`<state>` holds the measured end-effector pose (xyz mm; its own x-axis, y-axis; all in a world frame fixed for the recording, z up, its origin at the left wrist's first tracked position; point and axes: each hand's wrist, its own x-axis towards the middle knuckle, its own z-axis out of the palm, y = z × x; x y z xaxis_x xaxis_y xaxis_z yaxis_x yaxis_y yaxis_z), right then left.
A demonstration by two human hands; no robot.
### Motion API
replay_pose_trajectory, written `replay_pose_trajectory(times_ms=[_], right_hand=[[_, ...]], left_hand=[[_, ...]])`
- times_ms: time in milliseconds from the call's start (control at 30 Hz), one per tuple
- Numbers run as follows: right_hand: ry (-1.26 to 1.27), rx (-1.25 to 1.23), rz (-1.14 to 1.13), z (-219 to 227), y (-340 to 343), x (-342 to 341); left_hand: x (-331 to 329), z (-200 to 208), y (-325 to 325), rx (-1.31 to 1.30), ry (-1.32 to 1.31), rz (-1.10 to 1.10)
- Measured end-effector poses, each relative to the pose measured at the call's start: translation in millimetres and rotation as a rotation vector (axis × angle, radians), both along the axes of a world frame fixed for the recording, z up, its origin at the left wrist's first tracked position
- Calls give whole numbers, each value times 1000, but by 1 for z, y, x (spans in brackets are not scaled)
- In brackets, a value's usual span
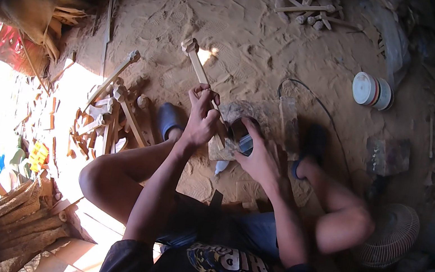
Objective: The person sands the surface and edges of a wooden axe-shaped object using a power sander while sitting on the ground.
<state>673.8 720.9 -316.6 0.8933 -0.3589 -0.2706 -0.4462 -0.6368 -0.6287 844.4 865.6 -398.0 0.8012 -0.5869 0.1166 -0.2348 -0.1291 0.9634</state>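
Observation:
My left hand (202, 119) is closed around a pale wooden stick (198, 67) with a carved knobbed far end. The stick slants away to the upper left, and its near end reaches down beside a block-like work surface (250, 109) between my feet. My right hand (265, 163) is curled around a dark rounded object (246, 143) with a bluish-grey face, close to the stick's lower end. Its exact kind is hidden by my fingers, and I cannot tell whether it touches the stick. A small white pointed thing (221, 167) lies just below the block.
Similar knobbed sticks (120, 103) are heaped at my left, with another pile (306, 5) at the far side. A black cord (327, 110) curves across the sandy ground. On the right are a white tub (372, 91), a grey block (388, 156) and a fan (392, 238).

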Motion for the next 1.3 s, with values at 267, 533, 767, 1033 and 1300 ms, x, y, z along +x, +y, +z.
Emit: replay_pose_trajectory(times_ms=[267, 533, 767, 1033, 1300], right_hand=[[56, 20, -46, 0, 3, -11], [47, 45, -38, -5, 4, -7], [-53, 40, -39, -15, 2, 17], [-65, 5, -61, -17, -5, 34], [-15, -52, -196, 9, -31, -10]], left_hand=[[4, 3, 2, -9, -17, 29], [9, -2, 1, -9, -19, 13], [7, -1, 0, -136, 65, -171], [9, 9, 6, 123, -36, -216], [24, 81, 9, 632, -1012, -395]])
